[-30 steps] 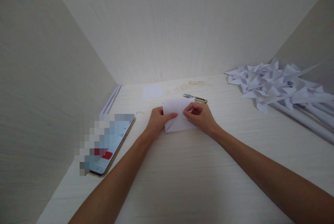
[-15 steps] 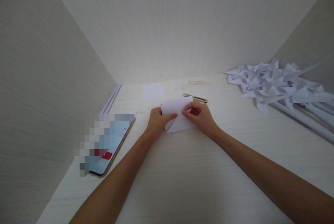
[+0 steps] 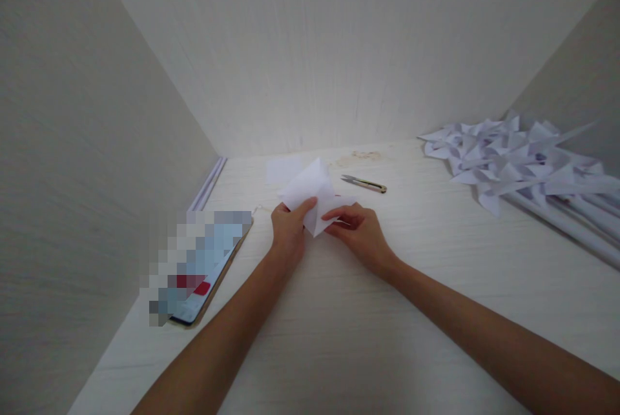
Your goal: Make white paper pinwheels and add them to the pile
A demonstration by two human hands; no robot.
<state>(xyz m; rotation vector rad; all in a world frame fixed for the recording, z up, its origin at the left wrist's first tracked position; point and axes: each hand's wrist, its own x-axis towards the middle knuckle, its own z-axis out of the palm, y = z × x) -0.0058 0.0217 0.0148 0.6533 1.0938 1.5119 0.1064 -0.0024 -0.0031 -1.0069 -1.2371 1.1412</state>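
Observation:
A white sheet of paper (image 3: 306, 188) with folds and raised flaps is held between both hands above the table. My left hand (image 3: 289, 229) grips it from the left, thumb on top and the other fingers beneath, out of sight. At the paper's lower right edge, my right hand (image 3: 359, 234) pinches a flap between thumb and fingers. Just beyond the hands lies a pair of thread snips (image 3: 364, 184), blades pointing left. Partly behind the held paper, another flat white paper (image 3: 278, 170) rests on the table.
A phone (image 3: 213, 273), partly blurred out, lies at the left. Rolled paper sticks (image 3: 208, 184) lean along the left wall. Folded paper pinwheels (image 3: 523, 157) are heaped at the right, with paper tubes (image 3: 557, 221) beneath them. Walls enclose the back and sides.
The paper has turned and its flaps have opened upward. My right hand has shifted down to its lower right edge, while my left hand keeps its grip.

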